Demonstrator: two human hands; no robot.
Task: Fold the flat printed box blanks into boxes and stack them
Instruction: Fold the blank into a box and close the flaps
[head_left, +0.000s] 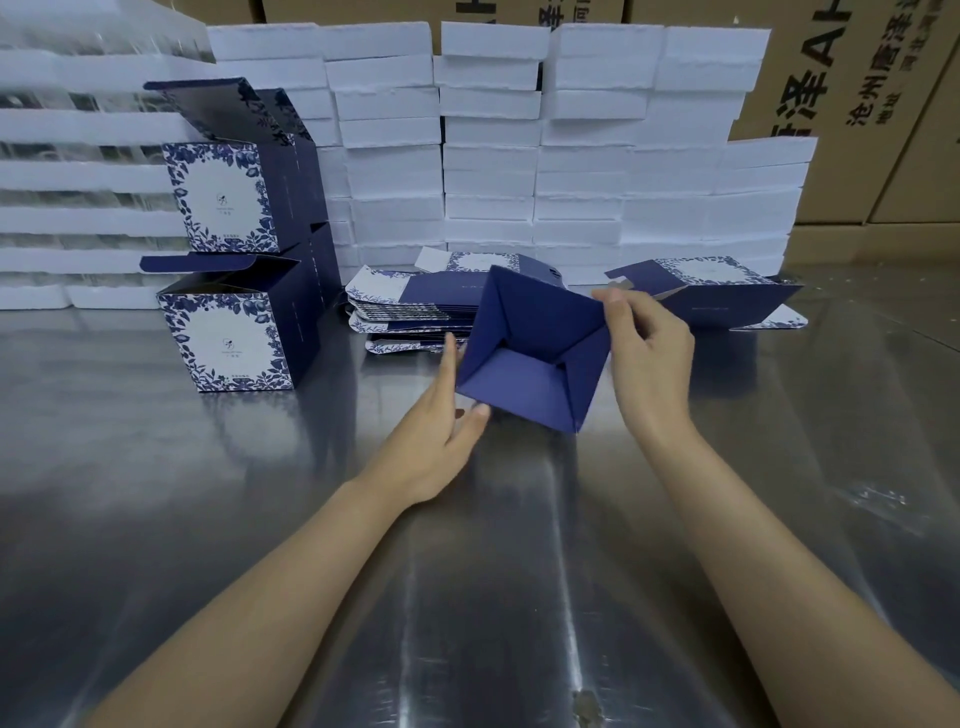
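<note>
Left grip (441, 441) and right grip (649, 358) bare, short plain nails (613, 297), forearms (291, 582) bare to the view's lower edge.

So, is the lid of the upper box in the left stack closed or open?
Open: the upper box has its dark blue lid flap raised above its top, not tucked in.

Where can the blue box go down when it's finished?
The table is bare all across the front, and beside the right hand, in front of the lone flat blank. There's room left of the two stacked boxes too. The back is crowded: the pile of blanks and the white blocks.
</note>
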